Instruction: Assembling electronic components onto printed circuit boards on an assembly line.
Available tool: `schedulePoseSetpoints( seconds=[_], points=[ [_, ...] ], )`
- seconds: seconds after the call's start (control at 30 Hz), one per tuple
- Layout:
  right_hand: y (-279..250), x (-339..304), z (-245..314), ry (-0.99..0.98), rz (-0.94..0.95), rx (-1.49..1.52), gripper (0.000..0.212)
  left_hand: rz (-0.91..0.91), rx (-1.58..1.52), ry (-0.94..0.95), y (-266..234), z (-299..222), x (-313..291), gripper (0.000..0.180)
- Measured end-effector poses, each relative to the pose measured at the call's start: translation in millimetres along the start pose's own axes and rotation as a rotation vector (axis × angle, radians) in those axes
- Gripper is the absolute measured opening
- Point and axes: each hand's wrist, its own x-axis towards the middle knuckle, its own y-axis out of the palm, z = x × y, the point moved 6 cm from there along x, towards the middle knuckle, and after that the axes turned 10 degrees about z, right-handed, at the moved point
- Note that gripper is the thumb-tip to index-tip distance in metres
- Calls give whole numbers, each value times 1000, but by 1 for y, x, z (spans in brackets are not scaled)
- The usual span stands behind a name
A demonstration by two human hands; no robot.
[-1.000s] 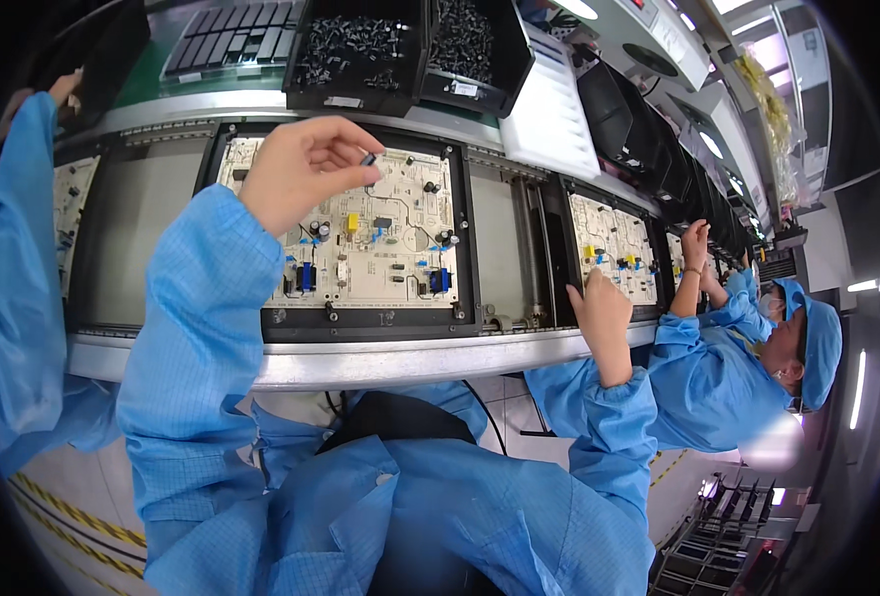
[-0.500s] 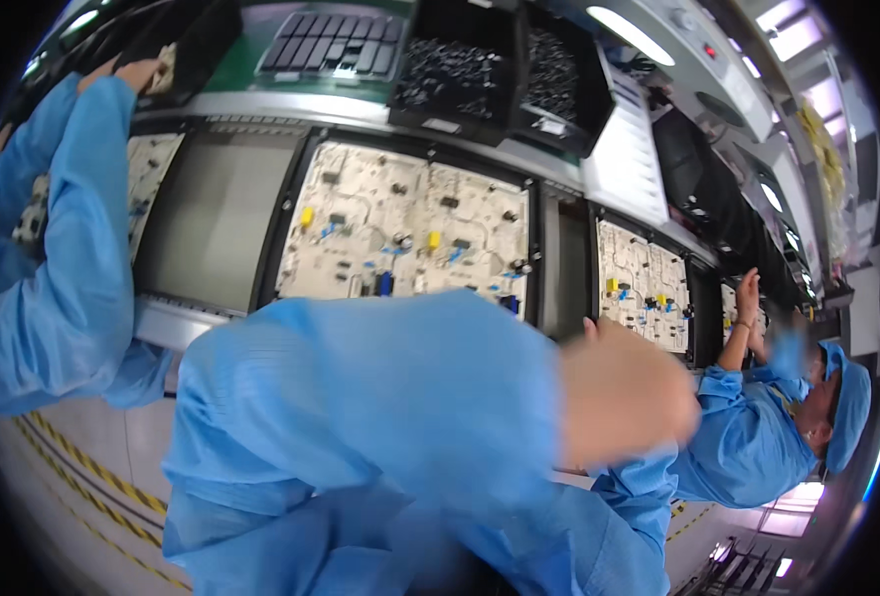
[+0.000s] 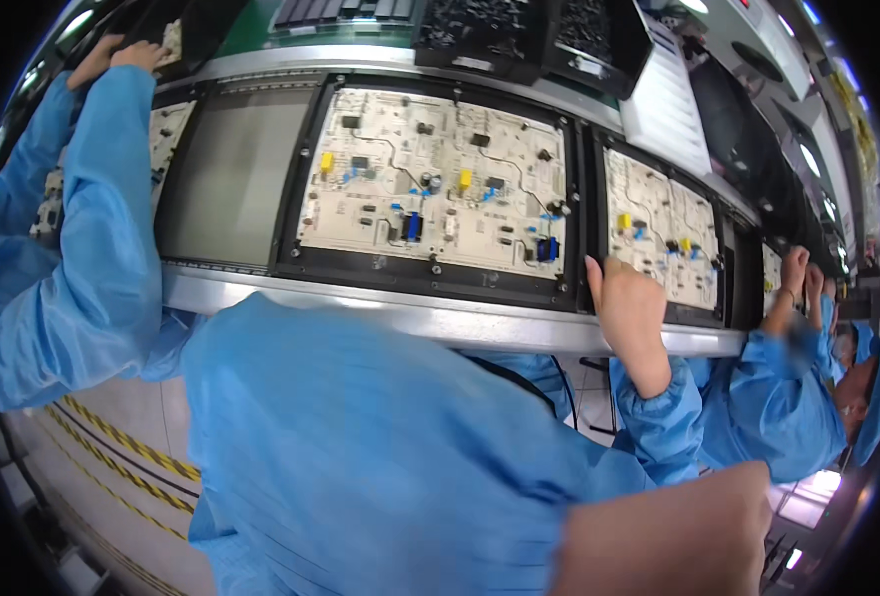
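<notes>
A black carrier frame (image 3: 380, 263) on the rail holds a pale circuit board (image 3: 361, 214) with yellow, black and blue parts. Just past its lower right corner, my right hand (image 3: 631, 308) has its fingers curled, with the thumb pointing up beside the frame's edge. What those fingers hold, if anything, is hidden. My left arm reaches across from the left in a blue sleeve. Its left hand (image 3: 688, 531) is low at the right, blurred and away from the boards, with its fingers out of sight.
Another board (image 3: 659, 223) in a carrier lies to the right. Black bins (image 3: 480, 40) of small parts and a white ridged tray (image 3: 663, 109) stand behind the metal rail (image 3: 440, 323). Co-workers' arms (image 3: 112, 209) work at the left; another co-worker (image 3: 778, 407) is at the right.
My left hand has moved down and right, away from in front of the carriers. My right hand and the carrier's lower edge are now uncovered. The whole view has shifted.
</notes>
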Motion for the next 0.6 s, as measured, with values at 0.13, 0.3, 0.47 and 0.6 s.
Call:
schedulePoseSetpoints(
  seconds=[0.13, 0.3, 0.47, 0.6],
  points=[
    [-9, 5, 10, -38, 2, 50, 32, 31, -12, 15, 0, -31, 0, 21],
    [-7, 9, 7, -35, 14, 55, 31, -181, 128, 93, 7, -27, -14, 21],
    [6, 3, 3, -67, 1, 90, 31, -370, 316, 213, 26, -14, -26, 22],
    [13, -1, 3, -75, 103, 153, 28, -345, 463, 185, 57, 44, -36, 19]
  ],
)
